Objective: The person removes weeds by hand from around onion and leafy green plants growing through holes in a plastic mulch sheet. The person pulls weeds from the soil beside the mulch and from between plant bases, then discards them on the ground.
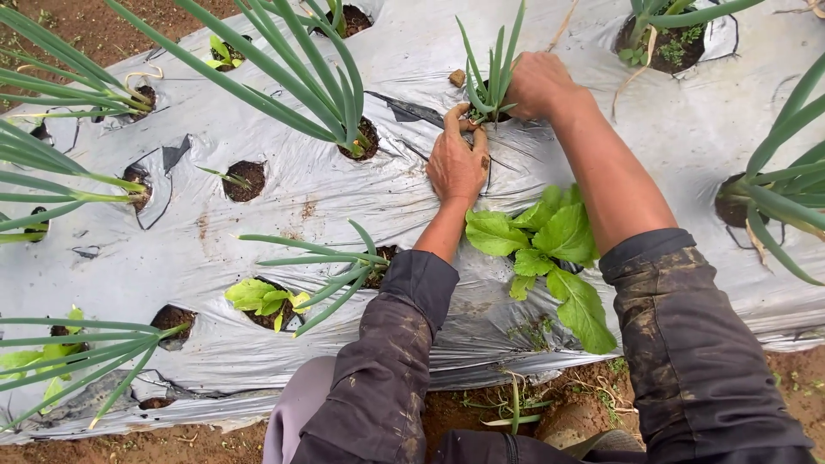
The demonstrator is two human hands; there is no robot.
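Observation:
A small green onion seedling [491,76] stands in a planting hole in the silver plastic mulch sheet [284,206]. My left hand [458,159] presses at the near left side of that hole, thumb and fingers against the base of the plant. On the far right side of the same hole my right hand [537,84] is curled against the soil and the stalks. Whether either hand grips the plant is hidden. Both forearms are bare below muddy dark sleeves. A leafy green seedling [550,253] grows in the hole between my arms.
Taller green onion plants [331,94] fill other holes, with more onion plants [778,193] at the right edge. A smaller leafy plant [266,299] grows near left, and a bare soil hole [247,179] lies left of centre. Brown earth borders the sheet.

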